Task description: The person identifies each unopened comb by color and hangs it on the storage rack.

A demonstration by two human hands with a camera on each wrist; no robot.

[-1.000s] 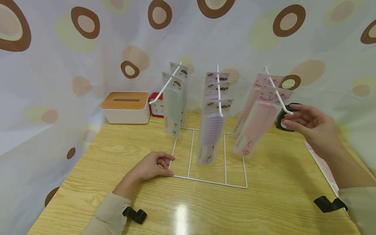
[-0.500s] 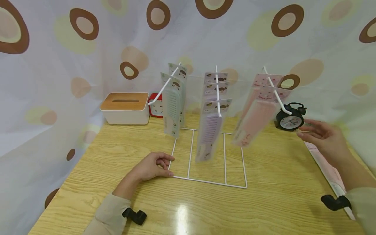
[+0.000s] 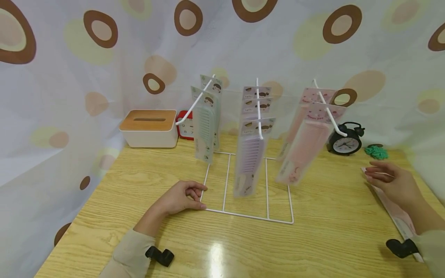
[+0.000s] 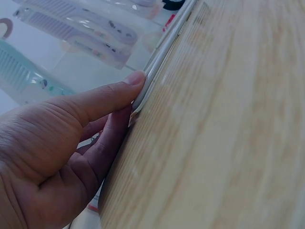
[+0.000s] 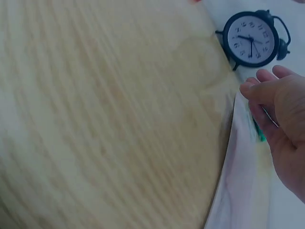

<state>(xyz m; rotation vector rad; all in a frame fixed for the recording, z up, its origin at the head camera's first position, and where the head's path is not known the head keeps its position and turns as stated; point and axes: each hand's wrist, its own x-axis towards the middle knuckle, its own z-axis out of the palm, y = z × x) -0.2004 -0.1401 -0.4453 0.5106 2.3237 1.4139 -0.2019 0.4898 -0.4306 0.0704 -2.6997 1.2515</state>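
Note:
In the head view, a white wire rack stands on the table with three hooks. Combs in clear packs hang from it: green packs left, purple packs centre, pink packs right. My left hand pinches the rack's front left corner; the left wrist view has the thumb on the white wire. Over the far end of another pink comb pack, lying on the table at the right, is my right hand. Its fingers are loosely bent; contact with the pack is unclear.
Behind the right hand are a black alarm clock and a green scrunched bundle. A white tissue box with a wooden lid and a red clock stand at the back left. A patterned curtain closes off the back.
My right hand has moved from beside the right hook, rightward and down to the pink comb pack on the table. The hanging pink packs swing slightly. My left hand stays on the rack corner.

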